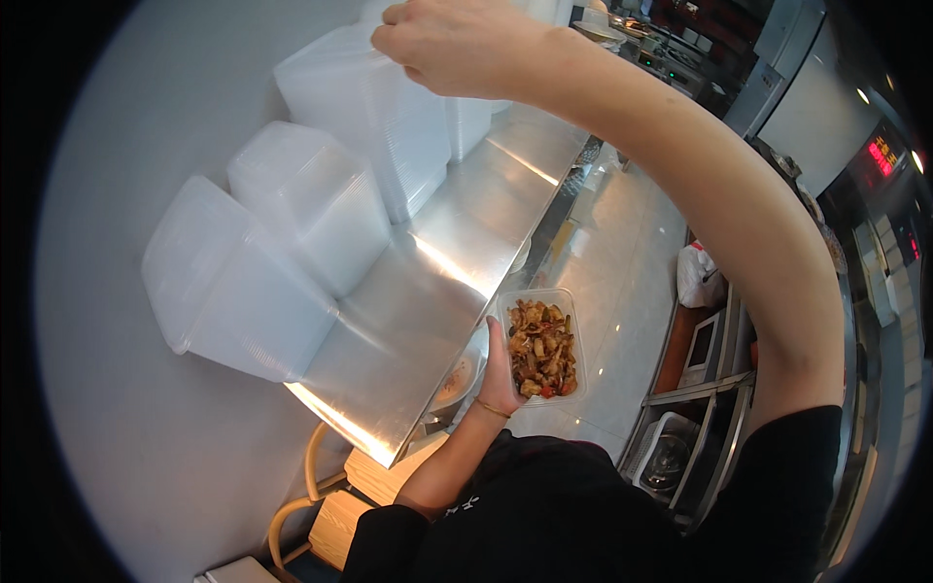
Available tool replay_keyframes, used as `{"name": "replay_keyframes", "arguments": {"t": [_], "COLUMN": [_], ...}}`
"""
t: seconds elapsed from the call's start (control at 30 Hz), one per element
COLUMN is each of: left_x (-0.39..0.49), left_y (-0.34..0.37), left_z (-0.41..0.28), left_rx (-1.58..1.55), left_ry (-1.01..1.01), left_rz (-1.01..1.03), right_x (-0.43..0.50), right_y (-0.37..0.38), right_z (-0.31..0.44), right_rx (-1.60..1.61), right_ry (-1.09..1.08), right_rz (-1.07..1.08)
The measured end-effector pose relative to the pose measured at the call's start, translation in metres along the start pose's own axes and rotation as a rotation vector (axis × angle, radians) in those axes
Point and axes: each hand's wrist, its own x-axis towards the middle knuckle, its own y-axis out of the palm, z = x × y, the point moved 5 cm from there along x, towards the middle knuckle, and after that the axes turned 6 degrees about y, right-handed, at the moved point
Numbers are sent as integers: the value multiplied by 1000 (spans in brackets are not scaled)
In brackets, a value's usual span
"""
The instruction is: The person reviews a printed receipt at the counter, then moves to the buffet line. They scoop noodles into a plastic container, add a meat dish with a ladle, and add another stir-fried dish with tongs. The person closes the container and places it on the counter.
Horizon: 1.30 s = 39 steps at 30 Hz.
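My left hand [499, 372] holds a clear plastic takeaway container [581, 364] from its near left side, thumb along the rim. Inside lies a cooked dish [541, 348] of browned pieces with bits of red and green. My right hand [452, 47] is raised across the top of the view, fingers curled, at the top of a tall stack of nested translucent plastic containers [404, 138]. What is under its fingertips, if anything, is hidden. Two shorter container stacks [310, 197] [233, 284] stand nearer on the stainless steel shelf [408, 321], against the wall.
Below the shelf's edge a bowl [458, 379] is partly visible. Wooden chairs [339, 521] stand at lower left. To the right, a counter unit holds a white plastic bag [700, 277] and a white basket [665, 452]. Kitchen equipment [670, 65] fills the far end.
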Motion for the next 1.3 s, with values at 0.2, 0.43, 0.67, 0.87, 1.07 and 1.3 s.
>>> {"name": "replay_keyframes", "arguments": {"t": [0.2, 0.43, 0.67, 0.87, 1.07, 1.3], "left_x": [5, 3, 2, 2, 7, 23], "left_y": [-11, -8, -2, -4, -6, -35], "left_z": [2, 0, -1, -1, 5, 19], "left_rx": [35, 79, 76, 81, 17, -23], "left_ry": [-13, 18, 32, 2, 4, -223], "left_rz": [-36, -20, -35, -45, 8, 8], "right_x": [-2, -3, 3, 5, -110, -277], "right_y": [8, 5, -6, -31, -76, -15], "right_z": [-4, -8, -24, -28, -8, 127], "right_rx": [-28, -57, 91, 164, 168, 218], "right_ry": [-2, -47, 143, 222, 286, 590], "right_rz": [55, 62, -388, -557, -607, -63]}}
